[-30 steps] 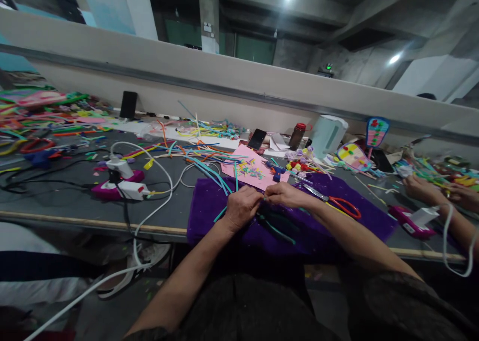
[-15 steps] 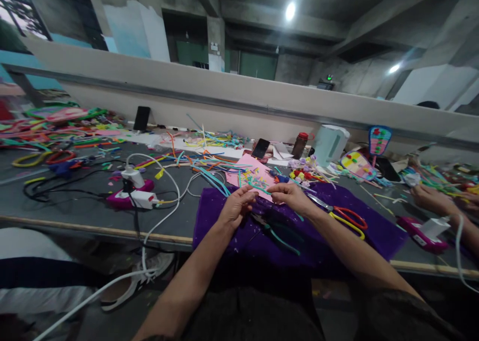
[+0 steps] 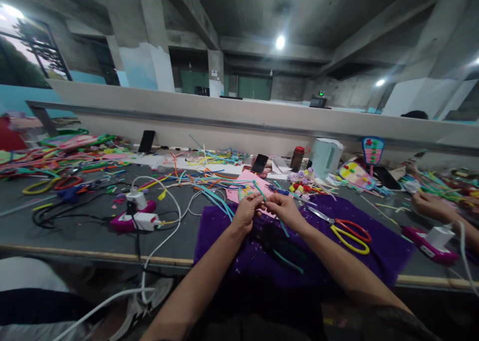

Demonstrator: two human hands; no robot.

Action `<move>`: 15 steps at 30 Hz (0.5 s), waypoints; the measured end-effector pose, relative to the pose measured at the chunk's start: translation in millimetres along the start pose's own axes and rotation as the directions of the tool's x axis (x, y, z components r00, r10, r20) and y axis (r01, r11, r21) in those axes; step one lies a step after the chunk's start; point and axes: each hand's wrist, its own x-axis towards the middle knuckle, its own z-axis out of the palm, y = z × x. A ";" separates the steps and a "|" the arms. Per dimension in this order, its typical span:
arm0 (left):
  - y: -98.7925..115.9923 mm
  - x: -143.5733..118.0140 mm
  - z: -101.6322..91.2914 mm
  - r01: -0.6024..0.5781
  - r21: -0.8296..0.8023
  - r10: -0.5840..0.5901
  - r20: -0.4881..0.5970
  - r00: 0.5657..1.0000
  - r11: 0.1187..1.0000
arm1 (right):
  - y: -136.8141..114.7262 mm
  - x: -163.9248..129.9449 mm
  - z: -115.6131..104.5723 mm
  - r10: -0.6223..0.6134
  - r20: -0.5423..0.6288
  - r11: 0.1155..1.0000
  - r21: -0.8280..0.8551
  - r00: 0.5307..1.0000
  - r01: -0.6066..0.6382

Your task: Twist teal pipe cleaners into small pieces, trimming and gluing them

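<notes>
A thin green stem [image 3: 259,190] is held above the purple cloth [image 3: 215,239], near the middle of the table's front edge. Its lower part is pinched between the fingertips of the left hand [image 3: 246,212] and the right hand [image 3: 287,210]; its free end is pointed up and away, toward the table's back edge. Thumb and forefinger are closed on the stem in each hand; the exact contact is too small to tell. Both hands are brought nearly together, knuckles up, with wrists bent inward and forearms spread toward the body. Beneath the hands, dark pliers [image 3: 289,262] are laid on the cloth. Beyond them, a pink sheet [image 3: 246,177] is partly covered by small pieces. Scissors [image 3: 333,224] are laid open on the cloth's right half. At the table [image 3: 90,238]'s right end, a co-worker's hand [image 3: 430,205] is seen
</notes>
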 end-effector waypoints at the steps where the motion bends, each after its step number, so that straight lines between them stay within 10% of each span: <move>1: 2.6 2.4 1.3 0.017 -0.011 -0.017 0.034 0.999 1.000 | 2.7 2.5 -1.9 -0.017 -0.034 1.000 0.006 0.999 0.018; 6: 2.3 3.5 -1.6 0.222 0.000 -0.215 0.255 0.943 0.975 | 18.7 16.4 -16.9 0.087 -0.140 0.962 0.268 0.986 -0.047; 15: -12.5 -7.1 -0.3 0.300 0.153 -0.336 0.454 0.825 0.942 | 27.1 20.8 -21.2 0.180 0.151 0.802 0.549 0.972 -0.234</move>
